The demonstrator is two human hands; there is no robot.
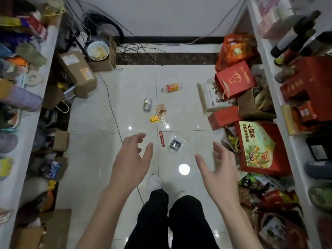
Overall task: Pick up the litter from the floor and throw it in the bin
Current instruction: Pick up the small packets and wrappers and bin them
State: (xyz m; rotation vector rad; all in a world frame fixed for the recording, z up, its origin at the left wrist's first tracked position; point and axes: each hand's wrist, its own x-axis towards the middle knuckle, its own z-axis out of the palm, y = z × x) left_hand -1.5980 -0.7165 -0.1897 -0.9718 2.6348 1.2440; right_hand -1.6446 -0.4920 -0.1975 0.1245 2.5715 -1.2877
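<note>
Litter lies scattered on the white tiled floor: an orange-labelled small bottle [171,88], a crushed silver can [147,104], a brown snack wrapper [160,109], a gold foil wrapper [154,119], a red sachet stick [161,139] and a clear packet with a dark item [175,145]. My left hand [132,163] hovers open just left of the red sachet, holding nothing. My right hand [220,167] is open to the right of the clear packet, also holding nothing. A white bin [98,50] with scraps inside stands at the far left on a cardboard box.
White shelves packed with goods line both sides. Cardboard boxes [77,72] and cables crowd the left floor; red gift boxes [258,148] and bags crowd the right. A thin cable [112,108] crosses the floor. My legs and a white shoe [154,182] are below.
</note>
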